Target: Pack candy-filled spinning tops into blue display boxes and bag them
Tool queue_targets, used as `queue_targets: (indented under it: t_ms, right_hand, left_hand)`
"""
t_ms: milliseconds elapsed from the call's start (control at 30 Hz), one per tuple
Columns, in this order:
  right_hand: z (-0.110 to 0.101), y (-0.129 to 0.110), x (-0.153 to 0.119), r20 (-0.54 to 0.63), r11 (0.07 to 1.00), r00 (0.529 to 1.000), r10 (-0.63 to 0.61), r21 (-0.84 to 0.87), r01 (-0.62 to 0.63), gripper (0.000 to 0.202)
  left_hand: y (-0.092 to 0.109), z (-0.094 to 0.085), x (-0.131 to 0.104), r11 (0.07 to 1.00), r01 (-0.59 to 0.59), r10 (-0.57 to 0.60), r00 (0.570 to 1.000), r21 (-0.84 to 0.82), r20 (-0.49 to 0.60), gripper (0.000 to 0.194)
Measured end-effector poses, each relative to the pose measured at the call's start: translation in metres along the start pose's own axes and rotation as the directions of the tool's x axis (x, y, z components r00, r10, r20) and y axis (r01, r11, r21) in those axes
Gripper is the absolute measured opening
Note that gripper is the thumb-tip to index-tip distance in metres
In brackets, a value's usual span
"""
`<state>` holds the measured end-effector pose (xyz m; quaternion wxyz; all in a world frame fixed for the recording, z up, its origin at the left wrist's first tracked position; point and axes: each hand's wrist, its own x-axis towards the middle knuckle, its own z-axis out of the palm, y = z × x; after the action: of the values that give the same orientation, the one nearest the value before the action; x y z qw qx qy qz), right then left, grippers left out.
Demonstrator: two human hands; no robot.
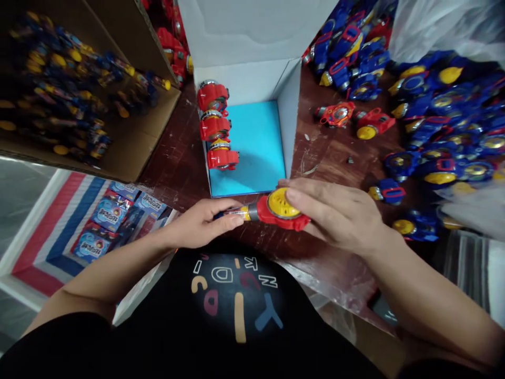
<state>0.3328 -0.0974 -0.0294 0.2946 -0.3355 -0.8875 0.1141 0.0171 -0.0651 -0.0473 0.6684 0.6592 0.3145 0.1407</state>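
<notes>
My right hand (335,210) grips a red toy (284,210) with a round yellow dome, its fingers over the right end. My left hand (205,222) pinches a slim tube (239,211) with a yellow band, which meets the toy's grey collar. I cannot tell whether the tube is fixed inside the collar. Just beyond my hands stands an open white box (292,126) with a bright blue bottom (252,142). Three similar red toys (215,126) sit in a row along its left wall.
At left, a cardboard carton (158,131) holds many slim tubes (79,79) with yellow ends. Below it, a striped crate (47,237) contains printed packets (110,210). Two red toys (355,118) lie right of the box, near a heap of blue toys (442,121) and plastic sheeting (445,26).
</notes>
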Motion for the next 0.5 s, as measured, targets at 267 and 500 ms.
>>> queue_targets:
  t_ms: [267, 500]
  right_hand:
    - [0.015, -0.018, 0.017, -0.024, 0.976, 0.989, 0.146, -0.163, -0.147, 0.066]
    - [0.025, -0.033, 0.058, 0.216, 0.909, 0.976, 0.036, -0.412, 0.058, 0.037]
  left_hand:
    - [-0.009, -0.039, 0.0, 0.479, -0.197, 0.629, 0.757, 0.855, -0.178, 0.039]
    - [-0.038, -0.061, 0.035, 0.51, -0.149, 0.513, 0.843, 0.847, -0.161, 0.044]
